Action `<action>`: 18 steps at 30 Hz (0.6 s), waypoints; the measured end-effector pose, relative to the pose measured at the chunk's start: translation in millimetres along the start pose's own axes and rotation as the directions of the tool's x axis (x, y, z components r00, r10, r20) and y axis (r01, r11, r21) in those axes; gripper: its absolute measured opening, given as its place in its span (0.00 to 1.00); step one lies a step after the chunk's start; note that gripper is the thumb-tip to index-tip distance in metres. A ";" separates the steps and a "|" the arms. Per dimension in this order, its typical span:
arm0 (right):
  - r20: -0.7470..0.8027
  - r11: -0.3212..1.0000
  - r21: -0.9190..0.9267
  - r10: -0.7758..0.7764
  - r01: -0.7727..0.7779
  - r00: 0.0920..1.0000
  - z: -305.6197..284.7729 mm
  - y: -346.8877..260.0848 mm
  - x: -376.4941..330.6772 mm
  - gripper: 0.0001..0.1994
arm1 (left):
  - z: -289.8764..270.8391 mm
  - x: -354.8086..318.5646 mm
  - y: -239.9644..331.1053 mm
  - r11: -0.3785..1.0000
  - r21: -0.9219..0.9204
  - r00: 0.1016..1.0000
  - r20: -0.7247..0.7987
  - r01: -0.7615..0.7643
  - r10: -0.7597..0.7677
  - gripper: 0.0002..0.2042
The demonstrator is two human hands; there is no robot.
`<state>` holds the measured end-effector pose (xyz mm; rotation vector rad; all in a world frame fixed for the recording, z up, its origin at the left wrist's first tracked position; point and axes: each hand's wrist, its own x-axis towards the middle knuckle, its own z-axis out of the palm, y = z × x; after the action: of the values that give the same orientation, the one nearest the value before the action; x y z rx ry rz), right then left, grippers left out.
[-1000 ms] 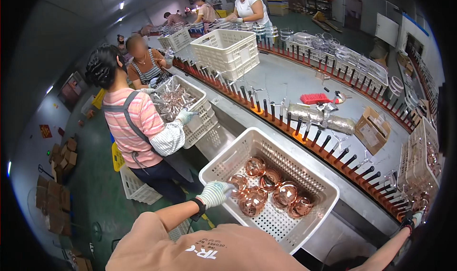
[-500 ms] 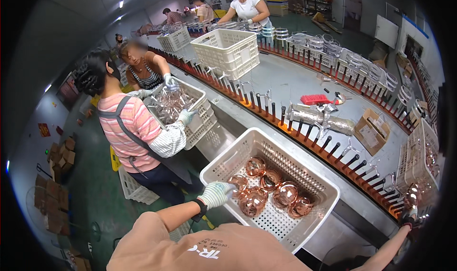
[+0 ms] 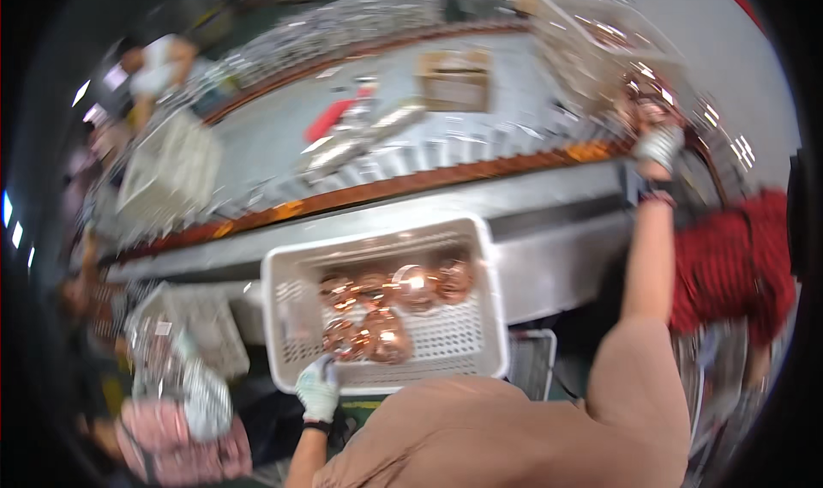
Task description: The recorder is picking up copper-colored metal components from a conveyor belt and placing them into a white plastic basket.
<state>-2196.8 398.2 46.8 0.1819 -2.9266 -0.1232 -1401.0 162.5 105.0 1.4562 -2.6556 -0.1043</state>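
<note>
A white perforated plastic crate [image 3: 291, 274] sits in front of me against the conveyor, holding several shiny copper-coloured round parts [image 3: 390, 304]. My left hand [image 3: 319, 389], in a light glove, rests on the crate's near rim. My right hand [image 3: 658, 145], also gloved, is stretched far out to the right, up at a crate of copper-coloured parts [image 3: 639, 85] by the conveyor's end; blur hides whether it holds one. The whole picture is motion-blurred.
A long grey conveyor [image 3: 283, 145] with an orange toothed edge runs across the view, carrying a cardboard box [image 3: 454, 76], a red item and silvery parts. A person in a pink striped top [image 3: 180, 428] works at lower left, a person in red [image 3: 729, 265] at right.
The view has swung sharply to the right, so the conveyor now lies across the picture. My right arm has reached up to the far crate. My left hand stays on the near crate's rim.
</note>
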 end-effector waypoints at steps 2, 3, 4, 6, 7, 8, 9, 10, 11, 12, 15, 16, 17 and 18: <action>-0.123 0.894 0.160 0.440 -0.419 0.890 49.0 92.3 30.6 0.29 | 33.9 23.3 -0.5 0.989 -0.119 0.996 -0.040 -0.088 0.084 0.12; -0.093 0.824 0.416 0.458 -0.384 0.884 57.1 77.2 9.7 0.29 | 21.4 22.3 -10.0 0.993 -0.092 0.997 -0.021 -0.072 0.070 0.12; -0.074 0.705 0.622 0.486 -0.341 0.871 48.5 81.2 -4.5 0.29 | 22.1 25.4 -5.9 0.994 -0.092 0.998 -0.017 -0.056 0.055 0.12; -0.035 0.528 0.798 0.523 -0.292 0.851 39.2 99.0 -31.9 0.28 | 27.8 31.9 -5.3 0.989 -0.143 0.999 0.005 -0.049 0.050 0.13; -0.020 0.477 0.834 0.530 -0.278 0.848 34.7 107.0 -39.1 0.28 | 31.6 32.3 -5.8 0.986 -0.161 0.999 0.018 -0.041 0.044 0.12; -0.005 0.434 0.860 0.532 -0.267 0.846 30.1 112.3 -44.5 0.28 | 32.9 34.0 -6.0 0.984 -0.177 0.999 0.028 -0.029 0.034 0.12; 0.003 0.407 0.876 0.535 -0.261 0.845 26.3 121.0 -45.5 0.28 | 21.7 38.3 19.0 0.975 -0.222 0.999 0.021 -0.035 0.040 0.12; 0.019 0.375 0.892 0.527 -0.252 0.850 26.7 122.3 -45.6 0.28 | 22.2 37.9 21.8 0.972 -0.230 0.999 0.021 -0.040 0.046 0.12; 0.034 0.347 0.905 0.518 -0.246 0.855 25.0 123.7 -39.8 0.28 | 24.1 37.5 22.3 0.969 -0.243 0.999 0.017 -0.033 0.038 0.12; 0.050 0.328 0.913 0.499 -0.241 0.865 24.2 124.7 -33.2 0.28 | 25.1 35.5 18.8 0.967 -0.252 1.000 0.015 -0.021 0.026 0.12; 0.107 0.297 0.923 0.410 -0.243 0.906 21.6 116.6 0.5 0.28 | 31.6 33.9 5.9 0.974 -0.225 0.999 0.029 -0.008 0.015 0.12; 0.130 0.286 0.925 0.376 -0.249 0.917 22.6 118.6 11.7 0.27 | 31.5 35.1 7.3 0.973 -0.232 0.999 0.040 -0.007 0.017 0.12; 0.154 0.293 0.921 0.332 -0.257 0.931 23.5 117.1 27.5 0.27 | 30.2 35.2 10.1 0.966 -0.257 0.999 0.035 0.008 0.001 0.12; 0.181 0.308 0.913 0.284 -0.268 0.942 27.6 113.1 44.4 0.27 | 28.4 35.2 11.2 0.967 -0.254 0.999 0.034 0.012 -0.003 0.12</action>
<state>-2258.6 506.2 39.6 -0.1836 -2.5243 1.6400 -1432.9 139.0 80.4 1.3922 -2.5465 -0.4559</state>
